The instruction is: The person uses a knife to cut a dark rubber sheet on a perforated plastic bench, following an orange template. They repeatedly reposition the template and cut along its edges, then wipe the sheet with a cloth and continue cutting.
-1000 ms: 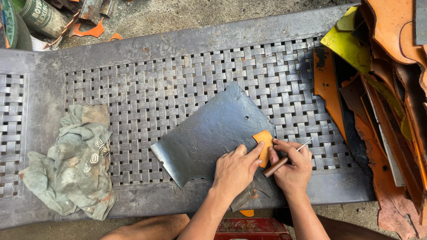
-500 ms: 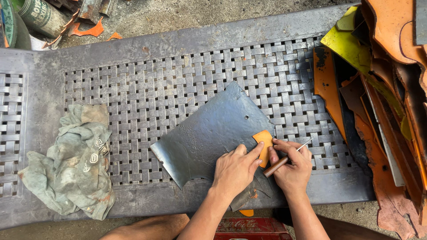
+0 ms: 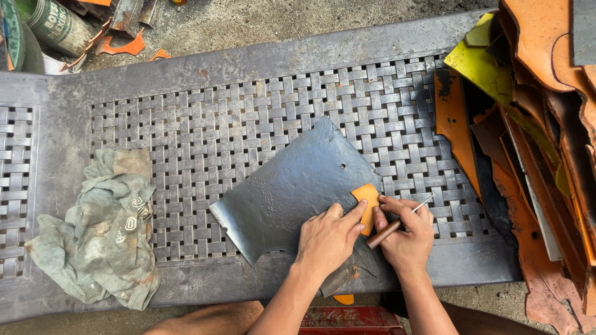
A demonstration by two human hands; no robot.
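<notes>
Woven grey bench: left hand on orange piece, right hand gripping awl.

Open lattice bench top above grey sheet; leather stack blocks right, rag left.

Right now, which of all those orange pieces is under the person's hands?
The small orange template lying on the dark grey sheet, pinned by the left hand; the other orange pieces lie piled at right.
</notes>
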